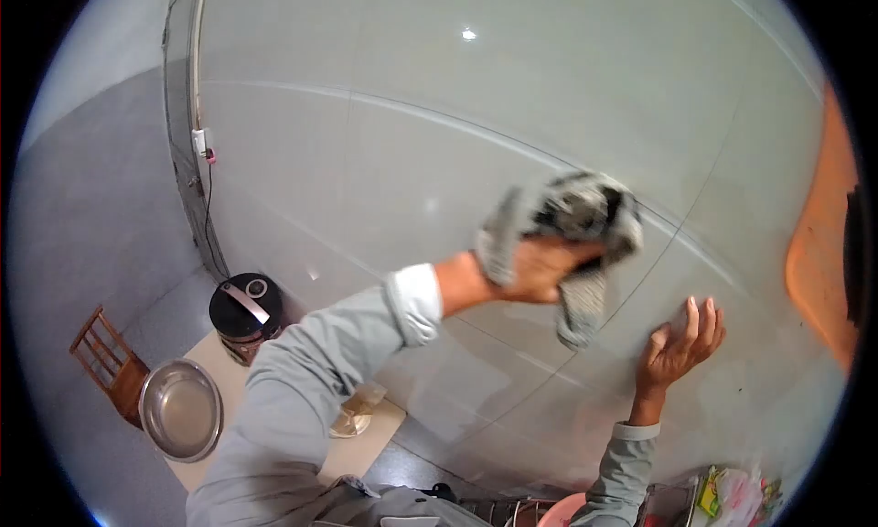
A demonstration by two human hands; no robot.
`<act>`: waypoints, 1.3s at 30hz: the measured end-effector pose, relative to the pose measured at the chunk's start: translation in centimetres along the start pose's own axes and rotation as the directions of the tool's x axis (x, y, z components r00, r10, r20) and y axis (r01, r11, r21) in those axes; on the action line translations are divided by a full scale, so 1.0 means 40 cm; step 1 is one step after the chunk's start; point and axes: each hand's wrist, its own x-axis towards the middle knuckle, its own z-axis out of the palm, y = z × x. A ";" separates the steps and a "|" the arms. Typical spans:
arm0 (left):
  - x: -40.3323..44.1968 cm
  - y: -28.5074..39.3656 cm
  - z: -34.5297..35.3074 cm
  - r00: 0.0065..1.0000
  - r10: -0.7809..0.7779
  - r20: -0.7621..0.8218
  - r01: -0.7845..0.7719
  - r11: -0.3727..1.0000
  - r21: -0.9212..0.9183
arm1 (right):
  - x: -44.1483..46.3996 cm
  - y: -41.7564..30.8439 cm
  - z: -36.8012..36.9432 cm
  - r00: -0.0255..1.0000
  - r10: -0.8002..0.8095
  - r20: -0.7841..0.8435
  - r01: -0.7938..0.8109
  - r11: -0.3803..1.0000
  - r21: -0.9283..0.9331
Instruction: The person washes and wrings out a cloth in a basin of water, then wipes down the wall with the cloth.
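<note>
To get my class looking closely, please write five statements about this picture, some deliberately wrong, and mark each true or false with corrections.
1. The left grip holds the cloth, while the right grip does not. True.
2. The cloth lies in the bowl. False: it is in the left grip, well away from the bowl.
3. The bowl is right next to the chair. True.
4. The chair is bright blue. False: it is brown.
5. The cooker has a black lid. True.
</note>
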 end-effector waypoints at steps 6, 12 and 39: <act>-0.188 -0.156 -0.211 0.768 -0.629 0.119 0.604 0.774 0.190 | 0.002 -0.004 0.004 1.000 0.014 -0.002 -0.014 1.000 0.004; -0.304 -0.317 -0.324 0.722 -0.596 -0.353 0.660 0.745 0.093 | 0.000 -0.006 0.011 1.000 -0.003 -0.029 0.003 1.000 0.003; 0.143 -0.404 -0.354 0.944 0.056 -0.325 0.093 0.901 0.425 | -0.002 -0.009 -0.003 0.999 0.031 0.019 -0.030 0.998 -0.046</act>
